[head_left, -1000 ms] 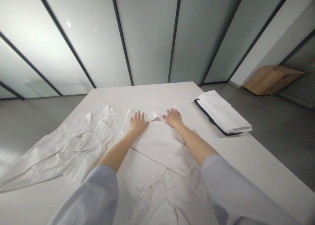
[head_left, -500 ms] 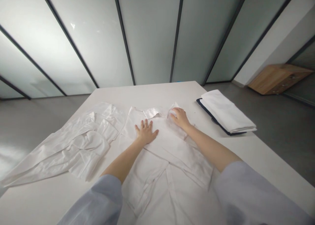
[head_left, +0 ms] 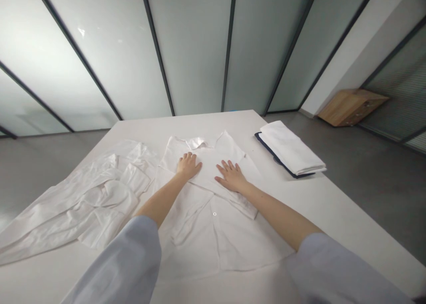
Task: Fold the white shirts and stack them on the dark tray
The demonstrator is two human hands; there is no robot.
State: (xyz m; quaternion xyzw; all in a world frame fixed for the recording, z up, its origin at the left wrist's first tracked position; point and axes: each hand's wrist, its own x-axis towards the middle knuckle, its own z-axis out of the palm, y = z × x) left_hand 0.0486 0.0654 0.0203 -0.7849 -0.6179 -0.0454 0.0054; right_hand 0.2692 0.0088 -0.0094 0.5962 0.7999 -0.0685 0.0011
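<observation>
A white shirt [head_left: 206, 171] lies spread on the table in front of me, its collar end pointing away and its hem toward me. My left hand [head_left: 188, 165] rests on its upper left part, just below the neckline, fingers apart. On the upper right part my right hand [head_left: 231, 176] lies flat with its fingers spread. Both palms press on the cloth without gripping it. Folds and creases run across the shirt's middle and down its lower half.
A second white garment [head_left: 100, 197] lies crumpled at the left. To the right, folded white cloth [head_left: 293, 146] rests on a dark flat board [head_left: 271, 153]. All lie on the white table [head_left: 336, 224]. Frosted glass panels [head_left: 196, 42] and a wooden cabinet [head_left: 351, 106] stand beyond.
My right hand has come down from the shirt's right shoulder onto its chest and flattened out. The right shoulder now lies flatter. The view has shifted slightly right.
</observation>
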